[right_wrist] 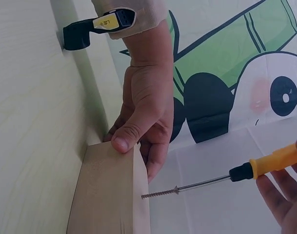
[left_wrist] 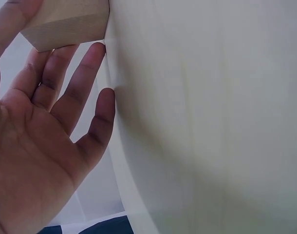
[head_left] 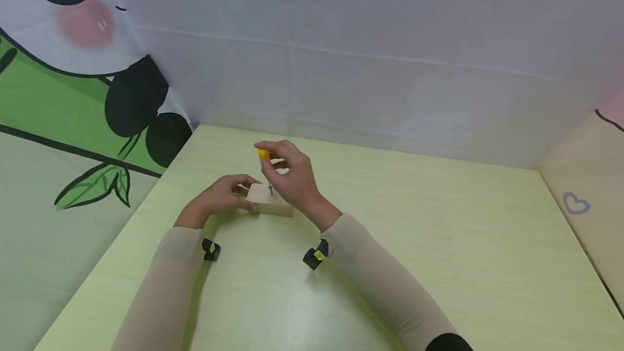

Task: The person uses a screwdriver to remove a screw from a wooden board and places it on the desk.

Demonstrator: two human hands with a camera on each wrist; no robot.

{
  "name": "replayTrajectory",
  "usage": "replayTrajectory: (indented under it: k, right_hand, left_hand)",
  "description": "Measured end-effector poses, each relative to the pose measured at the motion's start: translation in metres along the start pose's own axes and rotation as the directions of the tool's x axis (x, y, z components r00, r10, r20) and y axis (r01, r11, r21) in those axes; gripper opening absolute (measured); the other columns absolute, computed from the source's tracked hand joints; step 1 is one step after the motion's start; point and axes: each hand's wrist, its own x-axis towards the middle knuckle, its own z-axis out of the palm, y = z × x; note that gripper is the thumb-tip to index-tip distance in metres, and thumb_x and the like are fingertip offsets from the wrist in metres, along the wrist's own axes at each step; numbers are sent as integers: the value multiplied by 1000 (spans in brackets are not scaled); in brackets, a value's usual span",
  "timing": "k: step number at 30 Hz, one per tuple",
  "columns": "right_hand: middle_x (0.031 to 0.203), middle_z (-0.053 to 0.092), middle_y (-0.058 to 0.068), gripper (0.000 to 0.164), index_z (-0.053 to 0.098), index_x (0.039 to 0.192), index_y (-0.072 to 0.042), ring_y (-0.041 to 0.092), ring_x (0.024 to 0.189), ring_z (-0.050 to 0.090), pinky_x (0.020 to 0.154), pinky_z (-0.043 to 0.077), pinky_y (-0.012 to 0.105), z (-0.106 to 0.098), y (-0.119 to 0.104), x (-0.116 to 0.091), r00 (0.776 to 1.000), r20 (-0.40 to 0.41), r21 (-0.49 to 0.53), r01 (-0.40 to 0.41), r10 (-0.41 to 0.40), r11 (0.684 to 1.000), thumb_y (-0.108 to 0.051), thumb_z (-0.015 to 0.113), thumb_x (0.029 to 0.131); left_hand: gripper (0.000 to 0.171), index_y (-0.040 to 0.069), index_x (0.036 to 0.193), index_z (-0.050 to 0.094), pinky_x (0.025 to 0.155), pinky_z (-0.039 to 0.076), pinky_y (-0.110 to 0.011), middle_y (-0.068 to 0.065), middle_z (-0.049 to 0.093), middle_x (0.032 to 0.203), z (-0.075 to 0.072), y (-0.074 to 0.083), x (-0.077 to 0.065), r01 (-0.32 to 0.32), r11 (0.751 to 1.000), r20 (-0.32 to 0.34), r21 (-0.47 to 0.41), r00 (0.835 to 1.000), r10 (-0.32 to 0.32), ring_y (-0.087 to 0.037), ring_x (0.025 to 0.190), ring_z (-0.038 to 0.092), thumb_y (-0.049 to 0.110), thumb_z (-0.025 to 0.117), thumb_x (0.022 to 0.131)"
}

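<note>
A wooden block [head_left: 275,209] lay on the tabletop [head_left: 439,242] toward the far left corner, with a strip of surface between it and the far edge. The left hand [head_left: 221,194] filled part of the gap between the block and the slanting left edge, its thumb and fingers pinching the block's left end. The right hand [head_left: 294,177] leaned over from the right, fingers pinching the yellow handle of a screwdriver [head_left: 264,154]; its shaft met a screw [right_wrist: 160,193] standing on the block's upper face. Rightward, the pale, faintly grained surface stretched broadly to its right edge; nearer, it ran on between two beige sleeves [head_left: 158,286]. A greyish sheet [head_left: 341,91] rose along the far edge, with a panda-printed covering [head_left: 131,96] at left and a heart outline [head_left: 576,213] at right.
</note>
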Motion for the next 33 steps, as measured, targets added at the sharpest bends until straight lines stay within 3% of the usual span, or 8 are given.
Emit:
replayTrajectory:
  k: [3, 10, 17, 23, 29, 33]
  right_hand:
    - [105, 64, 9, 29, 65, 120, -8, 17, 94, 65, 75, 57, 23, -1, 1, 1, 1000, 8, 8, 3, -3, 1000, -5, 58, 92]
    - [103, 62, 8, 30, 66, 119, -9, 15, 90, 64, 73, 56, 20, -4, 3, 4, 1000, 21, 1, 0, 0, 1000, -11, 67, 89]
    - [104, 67, 9, 31, 59, 121, -7, 18, 91, 67, 75, 58, 30, -7, 4, 5, 1000, 13, 35, -26, 25, 999, -8, 65, 90]
    - [111, 67, 8, 27, 62, 119, -7, 17, 93, 67, 76, 56, 21, -8, 6, 6, 1000, 21, 19, -19, 18, 1000, -6, 59, 92]
    - [111, 63, 10, 32, 62, 120, -7, 18, 94, 67, 74, 58, 26, -11, 6, 7, 999, 44, 30, -6, 4, 1000, -9, 68, 88]
    - [109, 63, 9, 33, 63, 120, -8, 18, 93, 67, 74, 56, 21, -13, 7, 8, 999, 50, 18, -11, 11, 1000, -8, 69, 88]
  left_hand:
    - [55, 22, 121, 61, 96, 47, -49, -4, 57, 131, 0, 0, 1, 6, 1000, -3, -9, 1000, -6, -29, 118, 57, 36, 83, 73]
    - [57, 22, 121, 61, 98, 46, -50, -4, 57, 132, 1, -1, 5, 2, 1000, -12, -9, 1000, -2, -30, 119, 57, 39, 83, 72]
    - [57, 22, 122, 61, 99, 45, -51, -4, 55, 135, 3, 1, 7, 17, 1000, -21, -12, 1000, -17, -31, 121, 55, 39, 83, 72]
    - [55, 23, 122, 61, 98, 46, -49, -4, 55, 134, 4, 4, 8, 19, 1000, -22, -21, 1000, -19, -31, 120, 56, 37, 83, 73]
    - [59, 23, 123, 60, 99, 45, -52, -5, 55, 135, 4, 5, 10, 18, 1000, -29, -16, 999, -18, -32, 121, 54, 41, 83, 71]
    - [60, 22, 123, 60, 100, 45, -53, -5, 54, 136, 5, 5, 11, 26, 1000, -35, -10, 999, -27, -33, 122, 54, 42, 83, 71]
